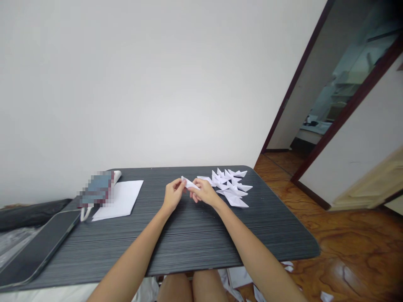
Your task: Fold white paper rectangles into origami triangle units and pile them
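A small piece of folded white paper point(190, 183) is held up between both hands over the middle of the dark table. My left hand point(174, 193) pinches its left end between thumb and fingers. On the other side, my right hand point(203, 191) grips the paper's right end, thumb on top and fingers curled beneath. Just beyond my right hand lies a group of folded white paper boats point(231, 184) with pointed ends, several of them overlapping.
White paper sheets point(127, 199) lie at the table's left, partly under a blurred-out object point(97, 188). A dark tablet-like device point(40, 245) rests at the left edge. Paper scraps point(326, 297) litter the wooden floor point(346, 247). A white wall point(157, 84) stands behind the table point(195, 247).
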`<action>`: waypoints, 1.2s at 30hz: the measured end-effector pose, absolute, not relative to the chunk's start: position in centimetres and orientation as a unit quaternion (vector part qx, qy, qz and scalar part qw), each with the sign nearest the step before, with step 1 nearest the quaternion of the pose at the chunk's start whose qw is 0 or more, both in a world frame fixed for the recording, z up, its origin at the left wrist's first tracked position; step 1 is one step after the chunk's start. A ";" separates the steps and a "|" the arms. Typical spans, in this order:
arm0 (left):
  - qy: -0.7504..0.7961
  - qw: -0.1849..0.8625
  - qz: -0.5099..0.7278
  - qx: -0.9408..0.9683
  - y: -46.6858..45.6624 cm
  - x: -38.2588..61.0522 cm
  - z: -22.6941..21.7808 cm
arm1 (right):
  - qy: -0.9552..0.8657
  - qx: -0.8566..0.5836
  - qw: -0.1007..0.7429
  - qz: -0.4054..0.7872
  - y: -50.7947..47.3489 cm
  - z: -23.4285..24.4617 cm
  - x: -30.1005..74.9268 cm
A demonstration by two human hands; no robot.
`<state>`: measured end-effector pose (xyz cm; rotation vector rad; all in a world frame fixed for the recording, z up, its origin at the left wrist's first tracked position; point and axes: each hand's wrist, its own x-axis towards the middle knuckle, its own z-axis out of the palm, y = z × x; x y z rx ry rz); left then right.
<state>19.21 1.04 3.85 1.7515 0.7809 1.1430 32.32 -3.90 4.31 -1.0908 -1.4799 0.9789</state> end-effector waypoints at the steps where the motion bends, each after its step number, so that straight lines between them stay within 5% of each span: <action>1: 0.319 0.434 0.470 0.699 1.0 19.2 3.8 | -0.614 -0.449 0.503 0.412 -3.9 4.4 32.3; 11: 0.353 0.474 0.557 0.583 1.4 19.4 4.3 | -0.630 -0.461 0.467 0.415 -3.9 3.3 31.8; 20: 0.350 0.455 0.461 0.677 1.0 19.4 4.2 | -0.603 -0.461 0.491 0.427 -3.8 3.6 31.6; 36: 0.379 0.447 0.546 0.599 3.0 17.8 4.2 | -0.606 -0.479 0.482 0.413 -3.6 3.4 32.5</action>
